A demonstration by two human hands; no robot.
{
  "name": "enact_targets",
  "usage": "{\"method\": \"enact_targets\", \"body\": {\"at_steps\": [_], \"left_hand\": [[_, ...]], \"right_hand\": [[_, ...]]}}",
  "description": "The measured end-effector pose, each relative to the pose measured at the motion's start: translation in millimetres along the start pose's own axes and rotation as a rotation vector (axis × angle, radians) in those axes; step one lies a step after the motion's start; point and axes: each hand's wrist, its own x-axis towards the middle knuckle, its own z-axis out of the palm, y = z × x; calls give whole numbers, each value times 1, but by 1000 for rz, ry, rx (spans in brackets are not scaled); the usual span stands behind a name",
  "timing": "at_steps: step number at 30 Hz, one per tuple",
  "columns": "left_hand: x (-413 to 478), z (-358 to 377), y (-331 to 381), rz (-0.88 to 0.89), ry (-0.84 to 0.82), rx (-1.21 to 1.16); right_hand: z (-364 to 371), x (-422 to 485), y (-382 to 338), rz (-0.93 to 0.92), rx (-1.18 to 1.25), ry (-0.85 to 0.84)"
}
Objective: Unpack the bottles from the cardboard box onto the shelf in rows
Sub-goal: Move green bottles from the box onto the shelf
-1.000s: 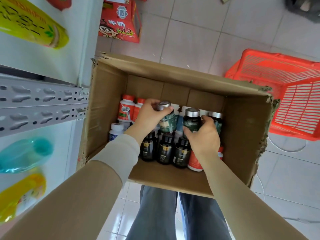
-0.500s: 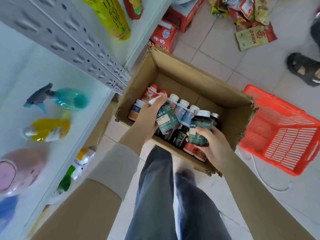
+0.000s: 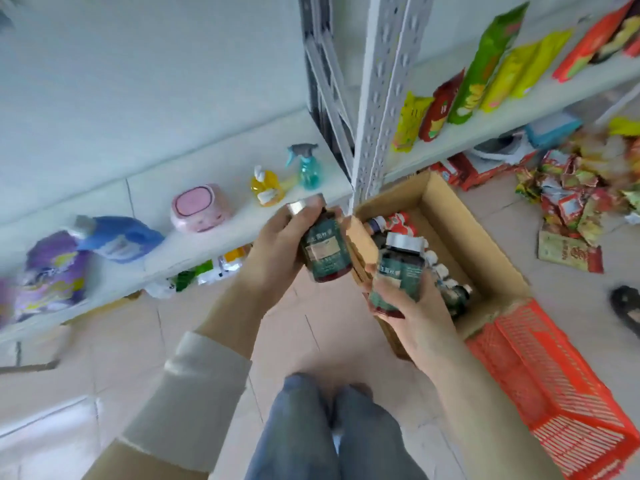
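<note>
My left hand [image 3: 277,251] grips a dark green-labelled bottle [image 3: 323,252] with a silver cap, lifted clear of the cardboard box [image 3: 460,223] and close to the white shelf [image 3: 194,247]. My right hand [image 3: 412,310] holds a second bottle of the same kind [image 3: 398,271] above the box's near-left wall. Several more bottles [image 3: 394,223] with red, white and dark caps remain inside the box, partly hidden by my right hand. The box stands on the floor at the foot of the shelf post.
On the shelf stand a teal spray bottle [image 3: 306,166], a yellow bottle [image 3: 266,183], a pink container [image 3: 201,207] and blue and purple pouches. A red plastic basket [image 3: 543,375] lies right of the box. Snack packets [image 3: 581,199] litter the floor; a sandalled foot [image 3: 627,308] is at far right.
Both hands lifted their bottles out of the box and carried them left toward the shelf. The view swung left, bringing the shelf's items into sight.
</note>
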Motion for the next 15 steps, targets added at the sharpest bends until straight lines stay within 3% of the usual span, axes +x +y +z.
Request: {"method": "enact_targets", "body": {"at_steps": [6,12,15], "left_hand": [[-79,-67,93,218,162,5],[-146,-132,158,359,240,46],[-165,-157,182,422,285,88]], "right_hand": [[113,-36,-25,-143,-242,-205],[211,-62,-33,-111,-257,-442],[253,-70,-34,-110,-238,-484]]}}
